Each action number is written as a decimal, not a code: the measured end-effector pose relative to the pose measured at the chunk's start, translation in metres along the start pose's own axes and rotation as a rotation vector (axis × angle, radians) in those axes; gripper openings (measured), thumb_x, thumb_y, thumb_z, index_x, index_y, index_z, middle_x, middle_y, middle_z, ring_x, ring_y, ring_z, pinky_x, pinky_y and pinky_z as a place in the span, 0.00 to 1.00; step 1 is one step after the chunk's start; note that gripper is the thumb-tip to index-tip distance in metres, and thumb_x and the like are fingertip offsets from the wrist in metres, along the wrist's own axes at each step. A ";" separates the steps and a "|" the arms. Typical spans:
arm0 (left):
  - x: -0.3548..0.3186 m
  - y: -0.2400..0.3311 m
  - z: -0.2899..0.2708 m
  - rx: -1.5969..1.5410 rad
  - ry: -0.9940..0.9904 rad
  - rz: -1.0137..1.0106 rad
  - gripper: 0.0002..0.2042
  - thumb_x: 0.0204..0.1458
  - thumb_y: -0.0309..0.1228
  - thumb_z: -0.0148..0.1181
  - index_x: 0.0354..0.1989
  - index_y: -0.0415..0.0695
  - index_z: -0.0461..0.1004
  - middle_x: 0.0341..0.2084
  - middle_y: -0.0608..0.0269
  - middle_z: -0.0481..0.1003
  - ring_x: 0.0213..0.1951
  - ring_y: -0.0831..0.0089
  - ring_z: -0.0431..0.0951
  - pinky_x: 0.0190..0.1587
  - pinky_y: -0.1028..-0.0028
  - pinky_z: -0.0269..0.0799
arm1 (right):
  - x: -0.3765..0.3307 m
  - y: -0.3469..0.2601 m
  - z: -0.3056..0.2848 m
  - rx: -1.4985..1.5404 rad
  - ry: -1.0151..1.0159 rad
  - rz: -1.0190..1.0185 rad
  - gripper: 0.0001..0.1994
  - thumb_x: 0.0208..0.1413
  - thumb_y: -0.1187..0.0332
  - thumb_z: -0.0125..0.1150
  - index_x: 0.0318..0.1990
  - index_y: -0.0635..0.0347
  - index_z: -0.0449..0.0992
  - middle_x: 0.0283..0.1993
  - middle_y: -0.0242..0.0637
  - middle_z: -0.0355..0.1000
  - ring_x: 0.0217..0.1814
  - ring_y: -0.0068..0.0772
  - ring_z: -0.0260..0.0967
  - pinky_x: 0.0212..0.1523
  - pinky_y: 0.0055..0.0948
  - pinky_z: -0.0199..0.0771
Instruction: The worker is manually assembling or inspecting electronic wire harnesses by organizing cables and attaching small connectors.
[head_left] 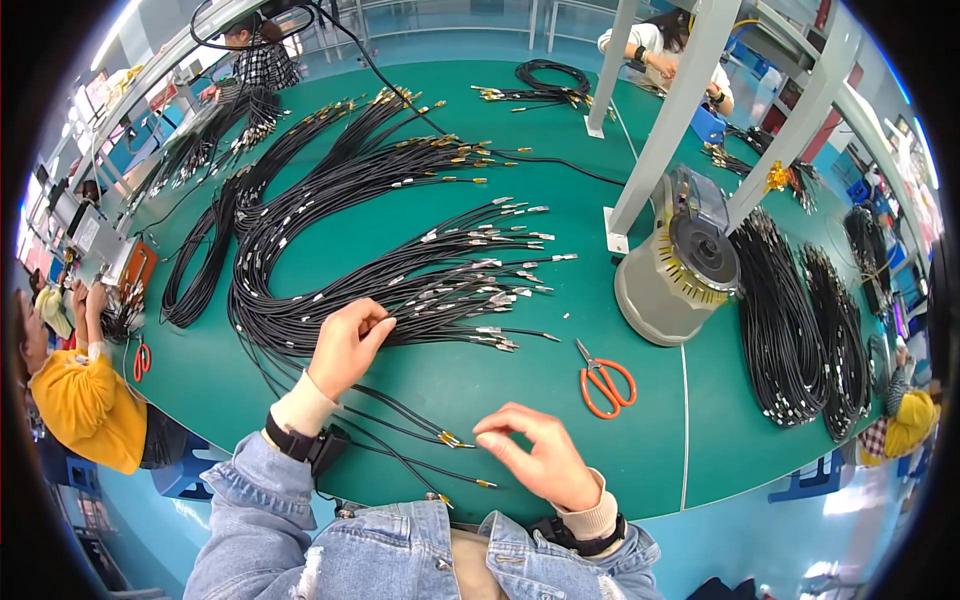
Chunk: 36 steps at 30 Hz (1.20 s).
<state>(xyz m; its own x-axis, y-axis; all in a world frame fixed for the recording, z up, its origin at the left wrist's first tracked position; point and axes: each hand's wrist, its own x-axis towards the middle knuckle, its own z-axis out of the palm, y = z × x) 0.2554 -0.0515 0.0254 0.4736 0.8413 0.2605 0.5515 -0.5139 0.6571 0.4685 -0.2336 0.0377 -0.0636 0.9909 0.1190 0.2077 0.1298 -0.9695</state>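
Observation:
My left hand [348, 345] is over the near edge of a large bundle of black cables [300, 295] with silvery tips and white labels. Its thumb and forefinger are pressed together; whether a cable lies between them is hidden. Closer to me, my right hand [540, 455] hovers with bent fingers and a small gap at the thumb, nothing visible in it. Just left of its fingertips lie the brass-coloured ends [452, 440] of a few loose black cables, which run back under my left wrist. Orange-handled scissors [606, 378] rest on the green table [520, 375] to the right.
A round grey-green machine [672, 270] stands beside grey metal posts [665, 130]. More cable bundles lie at right [785, 330] and behind the main one [370, 155]. Co-workers sit around the table: yellow top [90, 405], checked shirt [265, 65], white top [665, 50]. Red scissors [142, 360] lie far left.

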 end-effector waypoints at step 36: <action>-0.053 0.052 0.027 -0.934 -0.396 -0.197 0.04 0.53 0.21 0.56 0.34 0.32 0.72 0.24 0.64 0.74 0.25 0.82 0.72 0.28 0.82 0.67 | 0.001 0.021 -0.134 0.539 1.194 -0.126 0.07 0.56 0.69 0.55 0.36 0.64 0.72 0.25 0.27 0.62 0.26 0.20 0.58 0.28 0.22 0.59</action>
<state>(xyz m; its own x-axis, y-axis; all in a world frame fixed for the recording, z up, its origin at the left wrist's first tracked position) 0.2780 -0.1272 0.0266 0.7181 0.6940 -0.0515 -0.0293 0.1041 0.9941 0.6033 -0.2251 0.0456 0.9001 0.4315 0.0595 -0.1668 0.4676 -0.8681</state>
